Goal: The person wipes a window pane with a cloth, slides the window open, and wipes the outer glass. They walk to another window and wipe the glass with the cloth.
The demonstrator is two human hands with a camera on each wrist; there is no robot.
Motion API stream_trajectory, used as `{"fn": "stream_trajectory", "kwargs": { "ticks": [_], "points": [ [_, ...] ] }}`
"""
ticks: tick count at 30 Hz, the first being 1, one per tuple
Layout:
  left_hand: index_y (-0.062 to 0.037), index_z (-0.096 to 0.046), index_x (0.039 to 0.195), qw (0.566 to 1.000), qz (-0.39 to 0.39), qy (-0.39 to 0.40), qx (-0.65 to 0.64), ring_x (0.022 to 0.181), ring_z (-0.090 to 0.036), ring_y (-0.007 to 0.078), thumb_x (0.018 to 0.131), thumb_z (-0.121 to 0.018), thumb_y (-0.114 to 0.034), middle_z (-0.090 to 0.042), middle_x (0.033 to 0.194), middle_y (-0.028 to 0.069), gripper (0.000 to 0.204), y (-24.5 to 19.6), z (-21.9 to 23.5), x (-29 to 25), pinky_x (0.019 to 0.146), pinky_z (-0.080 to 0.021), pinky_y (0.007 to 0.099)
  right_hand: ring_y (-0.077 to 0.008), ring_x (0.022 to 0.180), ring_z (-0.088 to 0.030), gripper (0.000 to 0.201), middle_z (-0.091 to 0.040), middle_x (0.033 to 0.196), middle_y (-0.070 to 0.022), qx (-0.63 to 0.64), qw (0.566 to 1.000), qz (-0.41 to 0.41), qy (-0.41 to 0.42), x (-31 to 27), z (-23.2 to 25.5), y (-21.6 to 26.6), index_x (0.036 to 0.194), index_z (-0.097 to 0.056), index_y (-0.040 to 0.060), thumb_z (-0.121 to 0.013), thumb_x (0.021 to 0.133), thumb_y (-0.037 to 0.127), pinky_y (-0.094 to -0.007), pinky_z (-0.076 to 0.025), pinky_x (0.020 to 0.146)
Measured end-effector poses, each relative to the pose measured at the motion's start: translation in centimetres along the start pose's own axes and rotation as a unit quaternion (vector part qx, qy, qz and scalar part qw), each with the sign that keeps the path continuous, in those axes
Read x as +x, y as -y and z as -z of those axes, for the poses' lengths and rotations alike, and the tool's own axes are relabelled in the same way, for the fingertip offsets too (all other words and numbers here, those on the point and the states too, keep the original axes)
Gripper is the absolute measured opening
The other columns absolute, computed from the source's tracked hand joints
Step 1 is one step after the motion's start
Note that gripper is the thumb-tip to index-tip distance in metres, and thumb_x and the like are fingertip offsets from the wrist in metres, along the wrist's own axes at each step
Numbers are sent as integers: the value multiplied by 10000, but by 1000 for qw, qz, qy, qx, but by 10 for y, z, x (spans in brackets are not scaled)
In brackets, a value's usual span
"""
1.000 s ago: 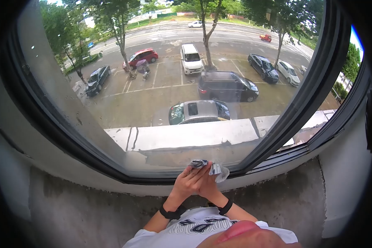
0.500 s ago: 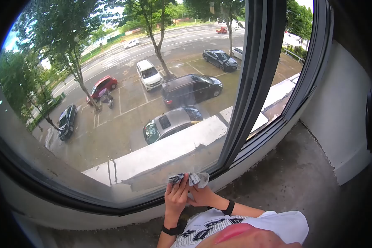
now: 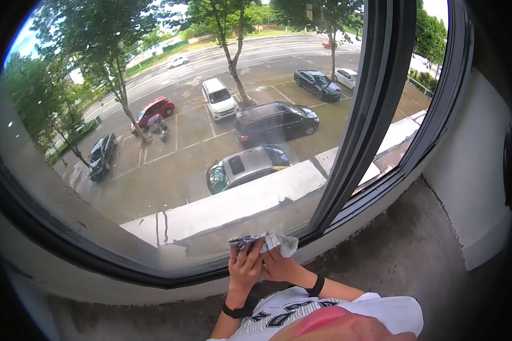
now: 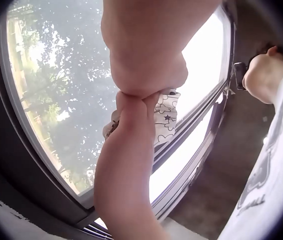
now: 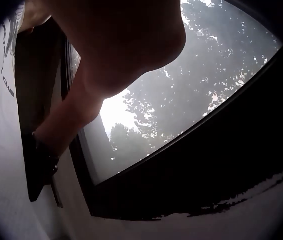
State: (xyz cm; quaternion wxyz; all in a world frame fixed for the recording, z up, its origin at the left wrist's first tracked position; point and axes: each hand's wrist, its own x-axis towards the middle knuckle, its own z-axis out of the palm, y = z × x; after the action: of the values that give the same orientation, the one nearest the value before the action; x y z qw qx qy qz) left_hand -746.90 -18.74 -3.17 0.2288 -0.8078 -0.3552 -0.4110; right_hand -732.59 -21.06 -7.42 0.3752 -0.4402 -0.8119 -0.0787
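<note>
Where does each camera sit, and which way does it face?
Head: on the head, facing forward and down through the window at parked cars; shows left hand, right hand, shirt.
Left wrist: on that wrist, facing window and patterned cloth; close-up skin, right forearm, shirt, part of the head show.
Right wrist: on that wrist, facing window and dark frame; close-up skin, left forearm, shirt.
Shared: head and left wrist both show the cloth.
</note>
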Motion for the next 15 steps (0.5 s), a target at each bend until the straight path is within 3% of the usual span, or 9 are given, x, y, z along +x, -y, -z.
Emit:
{"fn": "stream_trajectory", "kwargs": {
  "ticks": [2,4,6,9,12,14,15],
  "points": [
    [-81,-641,716,999,-5,-20,-44,1245,-397,286,719,-672,-54,-554,1246,20,41,2,5,4,1071,-261,546,-419,1066,-534,520,-500,1228,-200,13,999,30,-11,36,30,4,1192,-527,-5,-625,754,257,-501,-465,840],
    [-38,-667,818,998,21,-43,-42,1266,-360,361,758,-675,-75,-516,1280,84,72,11,23,25,1077,-241,541,-405,1060,-542,516,-507,1225,-185,32,999,44,-5,64,58,8,1213,-521,18,-623,771,264,-494,-464,839],
    [-11,-665,890,995,51,-82,-25,1289,-331,380,792,-661,-92,-496,1297,119,127,16,35,47,1079,-228,536,-374,1080,-533,502,-519,1207,-164,58,996,67,13,82,70,10,1242,-513,79,-624,785,255,-486,-439,884],
    [-1,-660,932,993,36,-108,-27,1308,-309,381,817,-648,-112,-486,1308,119,160,19,35,51,1081,-222,529,-338,1072,-536,450,-530,1189,-147,51,996,73,-14,83,58,12,1241,-505,107,-603,816,219,-457,-430,901],
    [-17,-659,923,995,51,-86,-12,1258,-354,373,811,-649,-121,-491,1283,113,153,14,17,8,1055,-268,545,-319,1048,-542,382,-537,1177,-124,121,991,34,36,63,39,15,1224,-498,85,-551,860,186,-419,-432,902],
    [-22,-656,909,998,40,-51,-6,1230,-373,377,807,-634,-101,-494,1267,112,131,13,-2,-38,1029,-303,560,-305,1064,-535,334,-534,1187,-111,217,966,-60,126,35,16,15,1207,-498,65,-506,894,181,-394,-421,923],
    [-18,-639,868,999,26,-37,14,1224,-374,389,815,-611,-92,-497,1263,117,96,13,-2,-41,1018,-315,571,-325,1084,-523,362,-529,1193,-128,170,974,-40,145,34,18,17,1213,-492,53,-527,879,191,-407,-408,943]
  ]
}}
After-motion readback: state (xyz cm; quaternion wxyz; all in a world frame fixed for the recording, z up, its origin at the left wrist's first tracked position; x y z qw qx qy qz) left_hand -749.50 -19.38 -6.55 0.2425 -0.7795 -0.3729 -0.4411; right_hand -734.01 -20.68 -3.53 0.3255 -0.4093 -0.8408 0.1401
